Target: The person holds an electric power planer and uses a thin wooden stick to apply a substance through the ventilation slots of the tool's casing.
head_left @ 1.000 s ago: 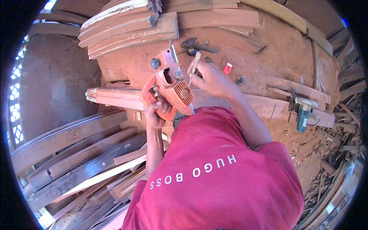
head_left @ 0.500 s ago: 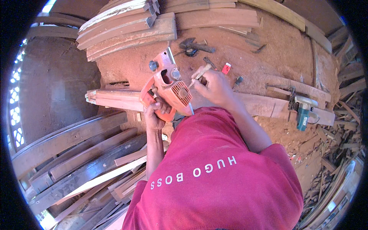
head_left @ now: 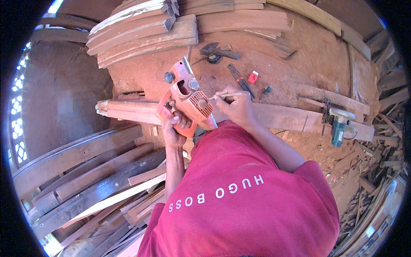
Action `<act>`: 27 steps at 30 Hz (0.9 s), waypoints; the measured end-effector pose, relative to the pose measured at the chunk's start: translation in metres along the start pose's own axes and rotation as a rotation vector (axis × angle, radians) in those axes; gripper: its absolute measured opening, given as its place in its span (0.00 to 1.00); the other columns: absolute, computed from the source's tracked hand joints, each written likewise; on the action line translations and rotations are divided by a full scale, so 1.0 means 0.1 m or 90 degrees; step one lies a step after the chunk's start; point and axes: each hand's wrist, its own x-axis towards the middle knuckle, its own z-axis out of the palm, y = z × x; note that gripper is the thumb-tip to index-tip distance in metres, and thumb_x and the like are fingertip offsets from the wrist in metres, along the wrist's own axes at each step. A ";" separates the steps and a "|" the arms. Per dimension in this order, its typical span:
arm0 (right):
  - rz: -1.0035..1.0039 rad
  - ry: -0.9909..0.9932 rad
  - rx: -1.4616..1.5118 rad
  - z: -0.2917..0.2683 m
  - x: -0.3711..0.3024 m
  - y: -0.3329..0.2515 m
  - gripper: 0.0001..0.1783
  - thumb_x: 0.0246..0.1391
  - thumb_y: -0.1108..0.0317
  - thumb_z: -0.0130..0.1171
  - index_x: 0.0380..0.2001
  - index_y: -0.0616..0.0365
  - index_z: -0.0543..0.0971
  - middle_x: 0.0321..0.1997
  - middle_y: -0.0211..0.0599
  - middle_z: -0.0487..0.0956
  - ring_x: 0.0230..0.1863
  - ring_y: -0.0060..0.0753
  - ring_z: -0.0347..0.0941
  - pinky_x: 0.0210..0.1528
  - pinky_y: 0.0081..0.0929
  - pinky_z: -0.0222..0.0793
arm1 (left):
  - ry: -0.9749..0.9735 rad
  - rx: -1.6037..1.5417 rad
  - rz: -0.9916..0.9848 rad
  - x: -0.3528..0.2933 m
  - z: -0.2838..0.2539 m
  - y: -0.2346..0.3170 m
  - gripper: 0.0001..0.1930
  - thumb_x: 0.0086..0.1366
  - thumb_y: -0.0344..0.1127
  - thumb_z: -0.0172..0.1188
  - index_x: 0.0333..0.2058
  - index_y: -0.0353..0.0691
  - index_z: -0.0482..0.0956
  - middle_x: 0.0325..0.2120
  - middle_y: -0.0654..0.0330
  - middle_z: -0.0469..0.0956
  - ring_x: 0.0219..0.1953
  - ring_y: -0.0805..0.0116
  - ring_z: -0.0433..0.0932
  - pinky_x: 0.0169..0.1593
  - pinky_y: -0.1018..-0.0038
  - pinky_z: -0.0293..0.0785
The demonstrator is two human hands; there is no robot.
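An orange electric hand planer (head_left: 185, 96) is held up tilted in front of my body. My left hand (head_left: 174, 129) is wrapped around its handle. In my right hand (head_left: 237, 108) a thin sliver of wood (head_left: 231, 94) is pinched between thumb and fingers. Its tip points at the slotted vent (head_left: 203, 104) on the planer's side, very near it; I cannot tell whether it touches. Dark pliers with red bands (head_left: 241, 80) lie on the dusty surface just beyond my right hand, beside a small red-and-white box (head_left: 253, 77).
A hammer (head_left: 227, 53) lies farther back. A green circular saw (head_left: 338, 130) rests on a long board (head_left: 287, 117) at right. Planks (head_left: 147, 45) are stacked at the far left, with more timber (head_left: 107, 171) at near left. Scrap wood (head_left: 364, 175) covers the right side.
My right hand has moved slightly down and nearer to me, and the wood sliver has swung to lie flatter. The pliers now show more fully. The planer has shifted only a little.
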 end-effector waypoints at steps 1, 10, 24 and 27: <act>0.013 0.004 0.029 0.02 0.00 0.03 0.07 0.55 0.72 0.64 0.33 0.67 0.82 0.24 0.30 0.80 0.25 0.13 0.72 0.26 0.18 0.68 | -0.007 -0.006 -0.002 0.01 -0.03 0.00 0.04 0.58 0.31 0.56 0.27 0.43 0.69 0.20 0.68 0.66 0.21 0.75 0.66 0.30 0.72 0.66; -0.045 0.012 -0.014 0.00 -0.03 0.01 0.07 0.56 0.73 0.64 0.34 0.67 0.81 0.26 0.30 0.81 0.25 0.15 0.75 0.26 0.18 0.69 | -0.010 -0.021 0.023 0.00 -0.12 -0.05 0.25 0.57 0.29 0.55 0.56 0.45 0.67 0.21 0.68 0.66 0.22 0.75 0.66 0.30 0.73 0.67; 0.029 -0.025 0.045 0.07 -0.01 0.12 0.07 0.59 0.73 0.62 0.37 0.68 0.81 0.24 0.32 0.80 0.23 0.16 0.75 0.24 0.17 0.69 | 0.020 -0.001 0.025 -0.01 -0.06 -0.06 0.12 0.55 0.30 0.56 0.39 0.41 0.69 0.20 0.67 0.65 0.21 0.74 0.66 0.29 0.71 0.67; 0.081 -0.026 0.175 0.19 0.01 0.20 0.08 0.58 0.71 0.63 0.37 0.66 0.82 0.25 0.32 0.81 0.24 0.17 0.75 0.25 0.18 0.70 | 0.021 -0.012 0.021 0.02 -0.07 -0.06 0.10 0.55 0.30 0.56 0.37 0.41 0.70 0.19 0.67 0.64 0.21 0.74 0.66 0.29 0.71 0.67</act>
